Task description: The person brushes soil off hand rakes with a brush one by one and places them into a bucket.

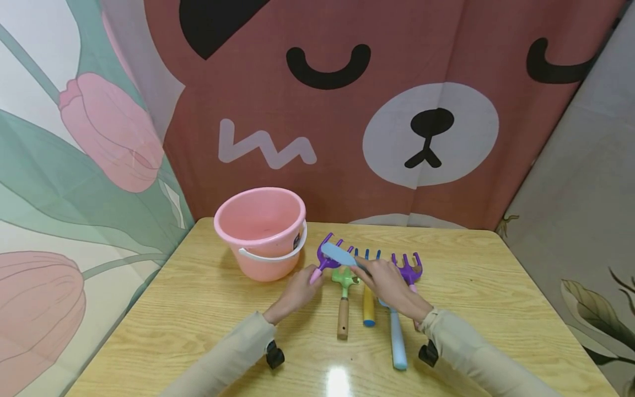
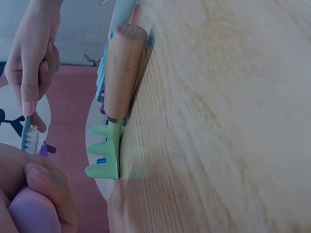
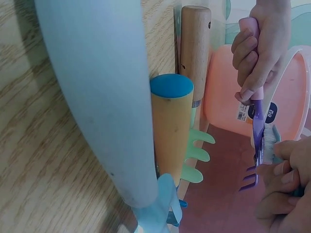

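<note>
Head view: above the tabletop (image 1: 471, 286), near the pink bucket (image 1: 260, 259), the left grip (image 1: 299, 291) holds the purple rake (image 3: 258, 121) by its pink handle (image 1: 316, 275). The rake looks light and stiff, best held there, away from its tines (image 1: 328, 238). The right grip (image 1: 390, 282) pinches the smaller blue brush (image 1: 339, 255), probably light, with springy bristles (image 3: 268, 141). Fingers (image 3: 279, 182) hide much of the brush; whether the bristles touch the rake is hard to tell.

Wooden table (image 1: 188, 309): pink bucket (image 1: 263, 270) left of my left fingers (image 3: 246, 59); yellow-handled rake (image 1: 369, 306) below my right fingers (image 3: 279, 182), green fork (image 1: 343, 314) left, blue tool (image 1: 398, 342), purple rake (image 1: 409, 272) right.
</note>
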A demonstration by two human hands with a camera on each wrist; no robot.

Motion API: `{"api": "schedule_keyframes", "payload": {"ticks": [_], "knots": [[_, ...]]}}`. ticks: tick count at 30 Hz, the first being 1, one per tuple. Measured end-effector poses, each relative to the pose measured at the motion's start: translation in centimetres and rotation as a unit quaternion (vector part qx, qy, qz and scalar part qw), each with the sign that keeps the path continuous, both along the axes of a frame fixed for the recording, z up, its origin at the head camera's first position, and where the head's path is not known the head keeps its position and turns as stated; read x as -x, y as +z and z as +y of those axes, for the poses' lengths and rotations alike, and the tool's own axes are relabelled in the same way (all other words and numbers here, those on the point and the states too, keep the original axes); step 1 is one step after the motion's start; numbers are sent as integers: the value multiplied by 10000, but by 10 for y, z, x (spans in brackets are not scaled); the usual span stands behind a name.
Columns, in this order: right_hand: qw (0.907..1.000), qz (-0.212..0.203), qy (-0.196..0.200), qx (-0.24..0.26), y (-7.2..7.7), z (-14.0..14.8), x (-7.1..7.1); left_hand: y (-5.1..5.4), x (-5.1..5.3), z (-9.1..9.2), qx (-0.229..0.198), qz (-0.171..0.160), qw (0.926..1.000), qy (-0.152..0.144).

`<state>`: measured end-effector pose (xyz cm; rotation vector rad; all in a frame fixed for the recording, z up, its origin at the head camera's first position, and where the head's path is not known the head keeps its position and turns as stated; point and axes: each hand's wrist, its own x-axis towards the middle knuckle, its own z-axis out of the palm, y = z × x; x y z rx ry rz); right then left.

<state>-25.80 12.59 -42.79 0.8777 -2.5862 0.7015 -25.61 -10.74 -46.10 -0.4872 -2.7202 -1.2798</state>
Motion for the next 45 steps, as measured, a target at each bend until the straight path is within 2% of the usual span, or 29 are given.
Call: {"api": "schedule_keyframes", "payload": {"ticks": [10, 18, 26, 28, 32, 34, 41, 45], "knots": [[9999, -59, -110, -54, 1, 1, 2, 3, 1, 1, -113, -303, 9995, -47], [9998, 38, -181, -61, 0, 2, 4, 2, 1, 2, -51, -266, 9996, 10], [9969, 587, -518, 100, 1, 4, 6, 1, -1, 1, -133, -372, 9992, 12], [9978, 541, -368, 122, 1, 3, 5, 1, -1, 0, -60, -251, 9997, 16], [9994, 272, 191, -20, 1, -1, -1, 1, -1, -1, 18, -57, 10000, 11], [9994, 187, 272, -51, 2, -3, -3, 3, 0, 0, -20, -142, 9999, 0], [9997, 228, -32, -126, 1, 4, 1, 4, -2, 3, 245, -164, 9996, 0], [9979, 382, -486, -167, 0, 15, 11, 1, -4, 2, 407, 15, 9992, -46]]}}
